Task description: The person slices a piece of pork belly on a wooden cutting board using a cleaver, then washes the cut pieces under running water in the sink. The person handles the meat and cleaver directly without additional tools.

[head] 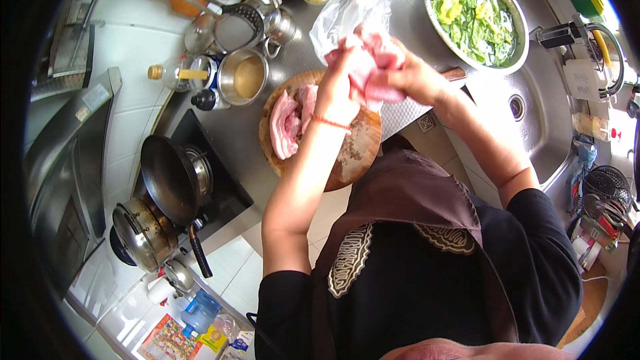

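Note:
Raw meat (367, 67) is held up between both hands over the back edge of a round wooden cutting board (355, 160). My left hand (337, 85), with a beaded bracelet at its wrist, grips the meat from the left. On its right side, the fingers of my right hand (412, 77) close around the meat. A clear plastic bag (345, 7) lies right behind the held meat; whether the hands also hold its edge, I cannot tell. More raw meat, a pale-rimmed piece (284, 127) among it, rests on the board's left part, partly hidden by my left forearm.
A metal basin of leafy greens (475, 20) stands at the back right beside the sink (542, 105). A wooden handle (454, 74) shows by my right wrist. Left of the board are a metal bowl of yellowish liquid (247, 77), bottles and a wok (170, 177) on the stove.

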Action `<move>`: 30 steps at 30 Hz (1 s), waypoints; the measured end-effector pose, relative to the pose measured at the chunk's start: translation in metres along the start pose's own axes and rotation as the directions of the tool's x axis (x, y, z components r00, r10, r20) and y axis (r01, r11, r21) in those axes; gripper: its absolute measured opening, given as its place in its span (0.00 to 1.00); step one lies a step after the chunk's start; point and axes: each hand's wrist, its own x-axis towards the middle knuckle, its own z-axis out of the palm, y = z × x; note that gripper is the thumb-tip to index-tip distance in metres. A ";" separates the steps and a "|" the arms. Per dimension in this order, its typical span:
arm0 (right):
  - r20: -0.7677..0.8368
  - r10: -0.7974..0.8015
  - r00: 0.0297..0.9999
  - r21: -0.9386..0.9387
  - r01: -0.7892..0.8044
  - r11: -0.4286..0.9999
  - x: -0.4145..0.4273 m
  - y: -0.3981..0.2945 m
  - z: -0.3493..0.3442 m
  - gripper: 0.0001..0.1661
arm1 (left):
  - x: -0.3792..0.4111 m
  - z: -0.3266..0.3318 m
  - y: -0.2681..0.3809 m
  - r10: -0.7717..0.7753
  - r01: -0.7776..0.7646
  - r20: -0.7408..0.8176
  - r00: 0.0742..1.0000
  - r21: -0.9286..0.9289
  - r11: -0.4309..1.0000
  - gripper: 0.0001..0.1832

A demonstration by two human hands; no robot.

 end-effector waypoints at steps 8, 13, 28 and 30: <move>-0.081 0.400 0.913 0.258 -0.368 0.893 0.119 -0.006 -0.044 0.26 | 0.114 -0.044 0.017 -0.072 0.156 -0.494 0.866 0.132 0.979 0.24; -0.160 0.362 0.919 -0.133 -0.383 0.914 0.127 0.025 -0.060 0.30 | 0.085 -0.033 0.019 0.031 0.014 -0.637 0.771 0.066 0.998 0.28; -0.376 0.176 0.910 0.113 -0.144 0.983 0.132 -0.026 -0.084 0.11 | 0.069 -0.142 0.026 0.613 -0.095 -0.529 0.587 0.707 0.700 0.06; -0.374 0.053 0.926 0.131 -0.003 0.991 0.118 -0.047 -0.084 0.11 | 0.066 -0.085 0.052 0.434 -0.062 -0.684 0.586 0.496 0.866 0.02</move>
